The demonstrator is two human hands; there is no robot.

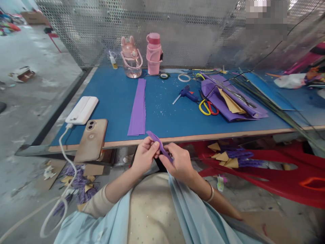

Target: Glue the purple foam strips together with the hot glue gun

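Note:
Just in front of the table's near edge, a folded purple strip point(155, 137) is held between both hands. My left hand point(145, 154) pinches it with thumb and fingers. My right hand point(179, 161) grips its lower right end, with the thumb along the strip. Beyond them on the blue table point(165, 118) lie several flat purple strips point(137, 108), stacked and slightly fanned. A blue glue gun point(188, 93) rests further right, beside scissors with yellow and red handles point(208, 107).
At the table's left are a phone point(91, 140) and a white power bank point(82, 110) with a cable. Two pink bottles point(153, 56) point(132, 62) stand at the back. Purple sheets point(228, 98) lie right. A red chair point(274, 176) holds purple bundles.

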